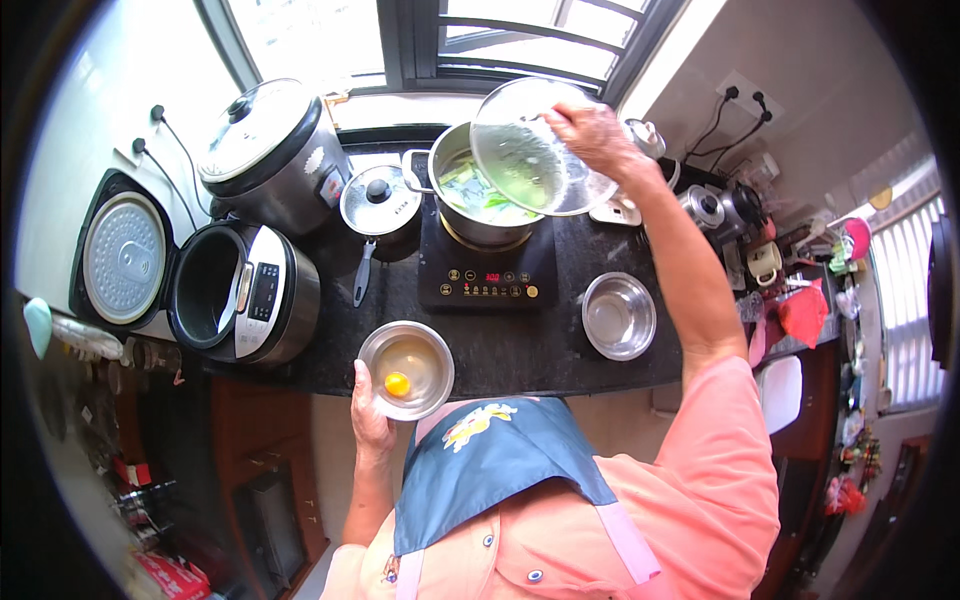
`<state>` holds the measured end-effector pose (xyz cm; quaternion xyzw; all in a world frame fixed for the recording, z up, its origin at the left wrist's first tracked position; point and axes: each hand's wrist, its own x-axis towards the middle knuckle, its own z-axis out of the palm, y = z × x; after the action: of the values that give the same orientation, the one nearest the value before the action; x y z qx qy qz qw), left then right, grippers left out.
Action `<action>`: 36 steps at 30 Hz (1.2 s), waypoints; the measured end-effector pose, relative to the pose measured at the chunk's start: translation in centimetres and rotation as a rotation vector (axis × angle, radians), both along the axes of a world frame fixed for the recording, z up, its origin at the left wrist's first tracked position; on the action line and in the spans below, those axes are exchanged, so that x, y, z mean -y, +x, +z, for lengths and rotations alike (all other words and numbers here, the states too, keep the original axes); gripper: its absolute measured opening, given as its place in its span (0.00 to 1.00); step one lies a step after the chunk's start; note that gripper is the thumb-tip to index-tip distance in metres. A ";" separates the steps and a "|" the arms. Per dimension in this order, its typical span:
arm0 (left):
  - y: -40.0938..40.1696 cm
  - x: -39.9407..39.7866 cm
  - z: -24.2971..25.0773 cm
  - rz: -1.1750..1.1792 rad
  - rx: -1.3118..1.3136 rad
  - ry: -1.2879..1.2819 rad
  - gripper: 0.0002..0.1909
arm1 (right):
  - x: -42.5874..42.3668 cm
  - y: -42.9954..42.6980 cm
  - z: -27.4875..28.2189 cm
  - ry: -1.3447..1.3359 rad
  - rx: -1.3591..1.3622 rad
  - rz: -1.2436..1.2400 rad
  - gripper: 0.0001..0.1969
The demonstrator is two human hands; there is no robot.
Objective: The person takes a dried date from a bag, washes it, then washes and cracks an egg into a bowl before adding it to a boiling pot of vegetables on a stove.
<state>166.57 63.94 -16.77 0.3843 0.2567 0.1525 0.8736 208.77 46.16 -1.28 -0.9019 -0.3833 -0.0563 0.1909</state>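
My left hand (372, 420) holds a small metal bowl (440, 375) by its left side, at the counter's front edge. A raw egg with a whole yolk (397, 384) lies in it. With my right hand (589, 135) I grip the top of a glass lid (517, 150), tilted over the right part of a steel pot (484, 231). Green vegetables (471, 191) in liquid show inside the pot, partly through the glass. The pot stands on a black induction cooker (487, 289) with its display lit. To the right of the cooker sits a second metal bowl (619, 316).
A lidded small saucepan (380, 201) stands left of the pot. Farther left are a large lidded cooker (262, 150) and a rice cooker (247, 292) with its lid raised. Kettles (701, 206) and a mug (763, 262) stand at the right. A barred window (525, 45) is behind.
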 end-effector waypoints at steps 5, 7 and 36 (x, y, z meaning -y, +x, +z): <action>2.4 1.2 0.6 -0.074 -0.002 0.007 0.29 | 11.7 -5.7 3.4 0.162 0.112 -0.161 0.16; 3.3 1.9 0.7 -0.105 0.019 0.002 0.29 | 16.0 -8.7 4.2 0.128 0.044 -0.280 0.15; 5.8 4.2 1.4 -0.137 -0.051 -0.109 0.31 | 31.1 -17.9 -18.7 -0.051 0.308 -0.766 0.16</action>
<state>172.42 59.70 -15.32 0.3566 0.2599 0.0683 0.8948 190.88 15.05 -19.99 -0.9648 -0.0453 -0.2481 0.0743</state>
